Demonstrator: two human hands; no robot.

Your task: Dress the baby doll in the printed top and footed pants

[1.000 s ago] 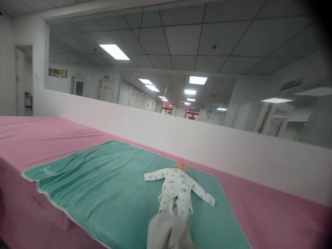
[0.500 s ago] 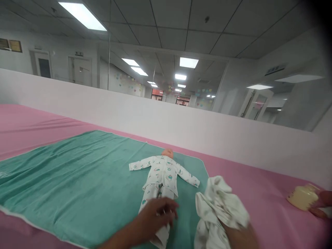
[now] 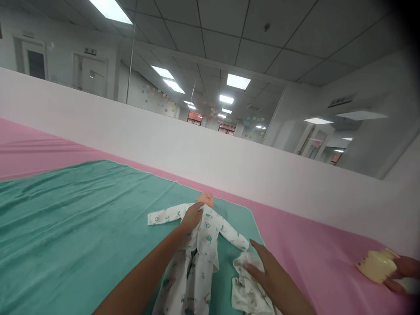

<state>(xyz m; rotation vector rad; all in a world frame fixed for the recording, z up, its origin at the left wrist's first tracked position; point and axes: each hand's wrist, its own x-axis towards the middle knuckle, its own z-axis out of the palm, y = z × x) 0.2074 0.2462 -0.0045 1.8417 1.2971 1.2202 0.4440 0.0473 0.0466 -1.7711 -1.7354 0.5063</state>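
A baby doll (image 3: pixel 206 200) in a white patterned sleepsuit (image 3: pixel 203 245) lies on its back on a green towel (image 3: pixel 82 218). My left hand (image 3: pixel 192 216) rests on the doll's shoulder near its neck, fingers curled onto the suit. My right hand (image 3: pixel 265 271) lies flat, fingers stretched, on a crumpled white cloth (image 3: pixel 246 288) beside the doll's outstretched sleeve.
The towel covers a pink sheet (image 3: pixel 311 262) on a wide surface with a low white wall (image 3: pixel 229 162) behind. At the far right another person's hand (image 3: pixel 402 273) holds a cream-coloured container (image 3: pixel 377 265).
My left hand moved up from the doll's legs to its shoulder. The white cloth went from held up to lying on the towel under my right hand.
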